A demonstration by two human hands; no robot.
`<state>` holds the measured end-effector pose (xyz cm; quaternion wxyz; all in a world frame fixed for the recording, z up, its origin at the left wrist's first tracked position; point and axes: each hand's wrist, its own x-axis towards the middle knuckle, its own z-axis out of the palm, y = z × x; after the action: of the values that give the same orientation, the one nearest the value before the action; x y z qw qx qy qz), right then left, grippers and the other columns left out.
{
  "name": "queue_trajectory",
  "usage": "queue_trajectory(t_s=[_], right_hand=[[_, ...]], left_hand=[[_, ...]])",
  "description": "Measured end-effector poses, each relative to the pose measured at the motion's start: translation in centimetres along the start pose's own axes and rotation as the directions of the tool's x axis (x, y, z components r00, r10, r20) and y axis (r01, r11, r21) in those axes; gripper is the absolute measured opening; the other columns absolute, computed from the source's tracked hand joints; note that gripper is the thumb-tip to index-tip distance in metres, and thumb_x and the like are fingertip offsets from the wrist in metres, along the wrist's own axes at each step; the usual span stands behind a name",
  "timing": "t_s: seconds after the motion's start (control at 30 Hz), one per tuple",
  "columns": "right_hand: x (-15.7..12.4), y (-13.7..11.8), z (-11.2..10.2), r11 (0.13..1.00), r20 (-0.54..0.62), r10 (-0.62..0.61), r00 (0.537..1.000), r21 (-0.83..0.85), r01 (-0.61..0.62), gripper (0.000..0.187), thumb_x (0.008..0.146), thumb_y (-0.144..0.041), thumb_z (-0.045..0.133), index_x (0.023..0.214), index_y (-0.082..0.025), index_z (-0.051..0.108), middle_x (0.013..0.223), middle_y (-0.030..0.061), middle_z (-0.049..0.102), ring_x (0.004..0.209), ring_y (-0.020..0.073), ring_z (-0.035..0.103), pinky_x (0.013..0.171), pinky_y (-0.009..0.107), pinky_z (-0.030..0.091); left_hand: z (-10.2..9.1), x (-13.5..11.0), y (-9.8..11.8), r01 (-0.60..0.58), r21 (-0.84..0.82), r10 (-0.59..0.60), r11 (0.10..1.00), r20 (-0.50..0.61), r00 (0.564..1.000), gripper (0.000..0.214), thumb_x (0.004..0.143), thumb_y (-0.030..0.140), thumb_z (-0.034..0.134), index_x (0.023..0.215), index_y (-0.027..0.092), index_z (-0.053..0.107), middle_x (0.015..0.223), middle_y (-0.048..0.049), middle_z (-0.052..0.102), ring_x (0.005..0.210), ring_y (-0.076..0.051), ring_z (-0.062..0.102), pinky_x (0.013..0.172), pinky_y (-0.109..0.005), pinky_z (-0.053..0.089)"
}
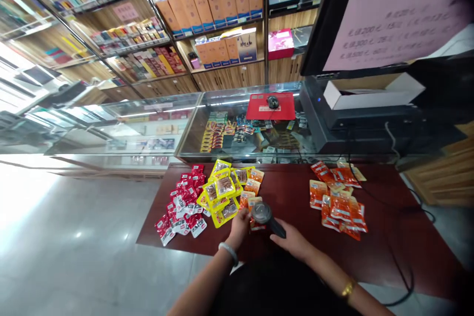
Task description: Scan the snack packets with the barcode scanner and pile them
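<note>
My right hand (291, 241) is closed around the handle of a dark handheld barcode scanner (263, 213), its head over a short column of orange snack packets (252, 186). Beside the scanner head, my left hand (240, 229) has its fingers pinched at the edge of an orange packet; the scanner partly covers that spot. Left of the column lies a heap of yellow snack packets (224, 185) with clear windows. Red and white packets (185, 205) are spread farther left. On the right side rests a separate pile of orange packets (342, 207).
The brown tabletop (289, 187) meets a glass display counter (192, 128) holding small goods. On the glass lie a red mat (254, 111) and a black mouse (273, 102). A monitor (318, 24) and an open white box (333, 98) stand right. Cables (400, 261) trail across the right side.
</note>
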<state>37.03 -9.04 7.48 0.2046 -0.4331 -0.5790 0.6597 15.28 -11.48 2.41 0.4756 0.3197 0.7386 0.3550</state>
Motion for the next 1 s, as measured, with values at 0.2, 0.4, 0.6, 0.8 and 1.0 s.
queue_trajectory(t_s=[0.2, 0.4, 0.6, 0.8, 1.0], right_hand=[[-0.9, 1.0, -0.3, 0.997, -0.070, 0.078, 0.994, -0.006, -0.079, 0.067, 0.070, -0.049, 0.071, 0.126, -0.012, 0.064, 0.129, 0.0192, 0.068, 0.119, 0.0355, 0.062, 0.107, 0.052, 0.042], [-3.4, 1.8, -2.8, 0.989, -0.253, 0.147, 0.956, 0.063, -0.135, 0.064, 0.068, -0.049, 0.073, 0.121, -0.014, 0.066, 0.122, 0.0173, 0.071, 0.114, 0.0351, 0.065, 0.104, 0.050, 0.045], [-6.8, 2.9, -6.1, 0.970, -0.376, 0.223, 0.899, 0.181, -0.165, 0.057, 0.076, -0.048, 0.068, 0.123, -0.016, 0.061, 0.069, 0.0008, 0.069, 0.059, 0.0204, 0.063, 0.060, 0.033, 0.052], [-9.5, 4.1, -9.5, 0.946, -0.470, 0.282, 0.837, 0.281, -0.161, 0.051, 0.076, -0.054, 0.066, 0.110, -0.017, 0.059, 0.049, -0.0102, 0.045, 0.041, 0.0128, 0.043, 0.044, 0.025, 0.035], [-12.0, 5.3, -12.9, 0.946, -0.543, 0.302, 0.784, 0.273, -0.175, 0.060, 0.071, -0.062, 0.067, 0.113, -0.018, 0.063, 0.055, -0.0026, 0.059, 0.051, 0.0199, 0.058, 0.052, 0.031, 0.046]], left_hand=[[-5.0, 1.1, -0.4, 0.045, 0.325, -0.016, 0.944, -0.093, 0.996, 0.015, 0.084, 0.033, 0.057, 0.083, 0.019, 0.061, 0.084, -0.0052, 0.070, 0.082, -0.020, 0.065, 0.077, -0.029, 0.048], [-5.7, 1.2, -0.6, 0.064, 0.583, 0.063, 0.810, -0.195, 0.979, 0.033, 0.079, 0.023, 0.064, 0.109, 0.014, 0.053, 0.109, -0.0132, 0.065, 0.106, -0.026, 0.062, 0.093, -0.038, 0.046], [-0.8, 0.2, 0.9, -0.161, 0.691, 0.315, 0.705, -0.101, 0.944, 0.032, 0.083, 0.027, 0.056, 0.112, 0.014, 0.052, 0.114, -0.0156, 0.058, 0.112, -0.029, 0.056, 0.098, -0.044, 0.044], [11.2, 0.7, 4.5, -0.394, 0.387, 0.237, 0.833, 0.395, 0.888, 0.023, 0.076, 0.021, 0.061, 0.098, 0.018, 0.063, 0.102, -0.0086, 0.067, 0.098, -0.023, 0.062, 0.092, -0.036, 0.048], [22.3, -0.4, 6.9, 0.122, 0.209, -0.226, 0.970, 0.608, 0.761, 0.031, 0.074, 0.036, 0.070, 0.094, 0.013, 0.065, 0.070, -0.0037, 0.066, 0.055, -0.014, 0.058, 0.053, -0.025, 0.039]])
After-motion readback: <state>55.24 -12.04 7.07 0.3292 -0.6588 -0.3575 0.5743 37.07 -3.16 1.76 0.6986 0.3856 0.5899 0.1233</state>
